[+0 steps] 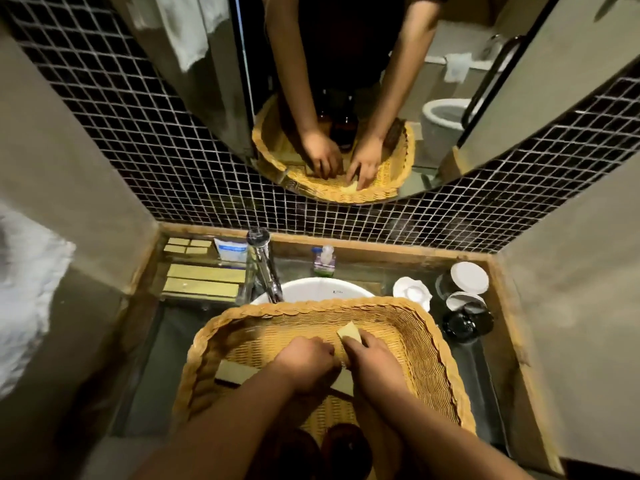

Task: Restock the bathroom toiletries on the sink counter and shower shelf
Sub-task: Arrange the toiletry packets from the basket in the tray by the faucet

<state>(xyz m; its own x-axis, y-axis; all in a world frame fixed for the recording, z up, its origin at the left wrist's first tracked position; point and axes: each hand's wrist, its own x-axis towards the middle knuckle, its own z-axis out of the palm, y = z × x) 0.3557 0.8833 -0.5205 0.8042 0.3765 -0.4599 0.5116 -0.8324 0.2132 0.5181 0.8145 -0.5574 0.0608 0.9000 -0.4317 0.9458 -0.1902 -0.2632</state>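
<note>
A wide wicker basket (pixel 429 327) sits over the white sink (pixel 311 289). Both my hands are inside it, side by side. My right hand (pixel 372 358) pinches a small beige packet (pixel 349 331) that sticks up past its fingers. My left hand (pixel 306 360) is curled down on the basket floor, and what it holds is hidden. A long beige box (pixel 235 371) lies in the basket to its left. Two dark brown bottles (pixel 341 445) stand at the basket's near end, under my forearms.
A clear tray (pixel 204 282) at the counter's left holds long and small beige boxes. A chrome tap (pixel 265 268), a small pump bottle (pixel 325 261), white-lidded cups (pixel 467 282) and a black kettle (pixel 465 323) stand around the sink. A mirror hangs above; a towel hangs left.
</note>
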